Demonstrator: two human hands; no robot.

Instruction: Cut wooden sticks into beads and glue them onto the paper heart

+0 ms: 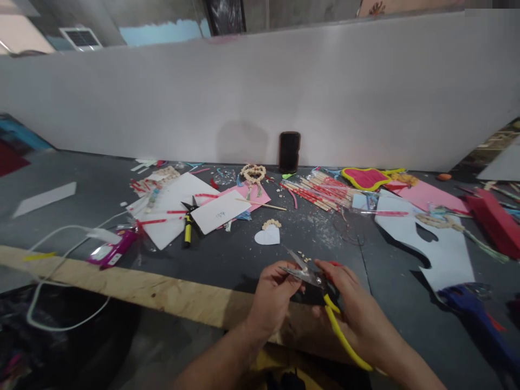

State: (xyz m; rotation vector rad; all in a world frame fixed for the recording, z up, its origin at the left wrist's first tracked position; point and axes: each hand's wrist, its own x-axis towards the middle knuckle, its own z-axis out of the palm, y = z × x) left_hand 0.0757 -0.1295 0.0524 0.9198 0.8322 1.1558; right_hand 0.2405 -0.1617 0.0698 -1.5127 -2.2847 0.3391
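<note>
My right hand [345, 303] is wrapped around a pair of scissors [311, 276] with yellow and black handles. The blades are parted and point up and left, over my left hand [273, 295]. Its thumb and fingers are pinched together by the lower blade; whatever lies between them is too small or hidden to name. Just beyond the blade tips lies a white paper heart [267, 235], with a short row of pale beads [271, 223] touching its top. Several small pale bits [304, 257] are scattered behind the scissors.
Black-and-yellow pliers [188, 227] and a purple glue gun [114, 250] with a white cord lie left. A phone [290, 152] leans on the white partition [182, 103]. Red-striped sticks [317, 192] lie beyond my hands. At right are cut white card [442, 254] and a blue tool [473, 311].
</note>
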